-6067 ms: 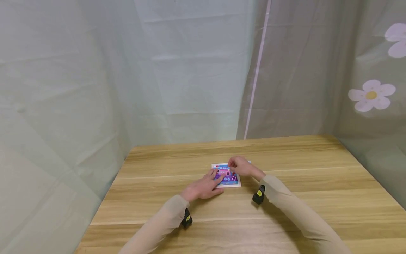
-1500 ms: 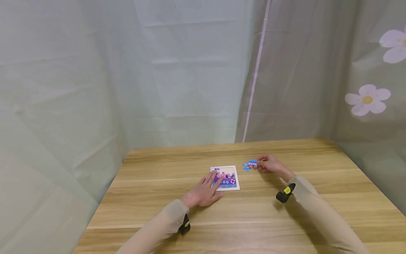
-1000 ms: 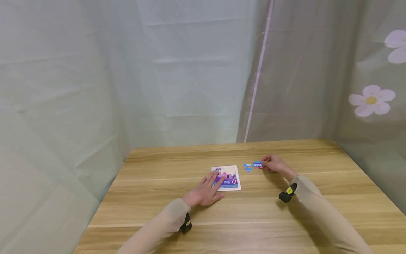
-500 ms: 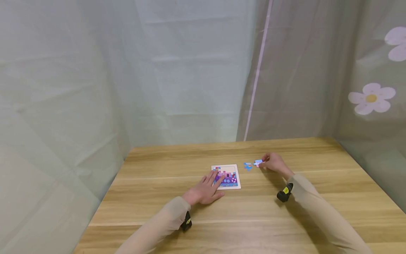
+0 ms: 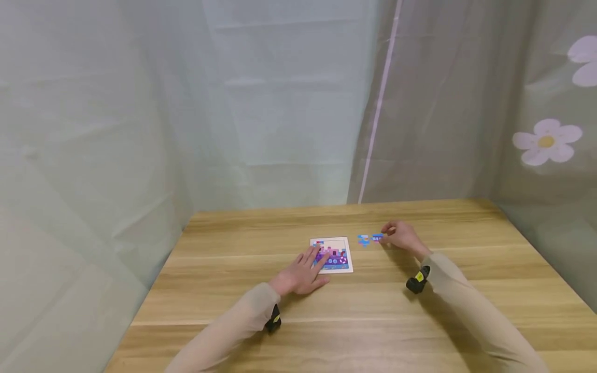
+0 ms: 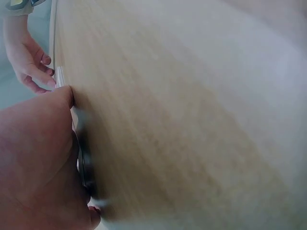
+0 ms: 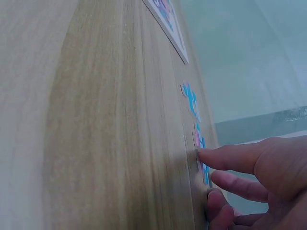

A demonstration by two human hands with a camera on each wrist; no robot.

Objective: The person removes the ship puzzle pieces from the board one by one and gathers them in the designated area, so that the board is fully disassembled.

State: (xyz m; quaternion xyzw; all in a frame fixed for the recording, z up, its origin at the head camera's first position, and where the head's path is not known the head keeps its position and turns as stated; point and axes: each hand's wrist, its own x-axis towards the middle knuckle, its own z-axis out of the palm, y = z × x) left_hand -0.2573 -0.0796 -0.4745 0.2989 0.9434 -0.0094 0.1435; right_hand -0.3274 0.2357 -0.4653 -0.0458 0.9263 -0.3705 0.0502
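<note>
My left hand (image 5: 305,272) rests with spread fingers on the lower left part of a white-framed jigsaw puzzle tray (image 5: 351,265). The tray's picture is a purple and pink ship; its upper part is a bare pale backing, with a small red and blue piece (image 5: 319,242) at the top left corner. To the right of the tray, my right hand (image 5: 402,235) pinches the right end of a blue and pink puzzle piece with windows (image 5: 377,238), low at the tabletop. In the right wrist view the thumb (image 7: 230,157) is at its near edge, and the fingers lie beyond.
Blue puzzle pieces (image 5: 363,240) lie between the tray and my right hand. The wooden table (image 5: 345,331) ends at pale hanging sheets (image 5: 280,129) at the back and sides. A dark wrist camera (image 5: 417,280) sits on each wrist.
Six seconds ago the windowed piece was in the tray under my right hand; it and other blue pieces are now on the table to the right. Lately the piece has tilted and come flat.
</note>
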